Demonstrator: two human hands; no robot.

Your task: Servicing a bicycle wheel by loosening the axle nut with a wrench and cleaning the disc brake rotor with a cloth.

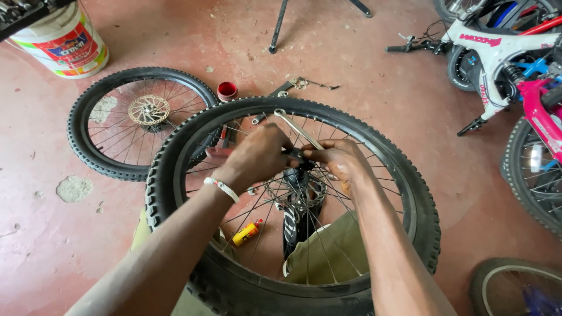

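A large spoked bicycle wheel with a knobby black tyre rests across my lap, hub upward. My left hand is closed over the hub axle at the wheel's centre. My right hand grips a silver spanner whose ring end points up and left, set on the axle. Below the hands sit the hub and brake disc.
A second wheel with a disc rotor lies flat on the red floor at left. A small red cap, loose tools, a small yellow tube, a paint bucket, and bicycles at right surround me.
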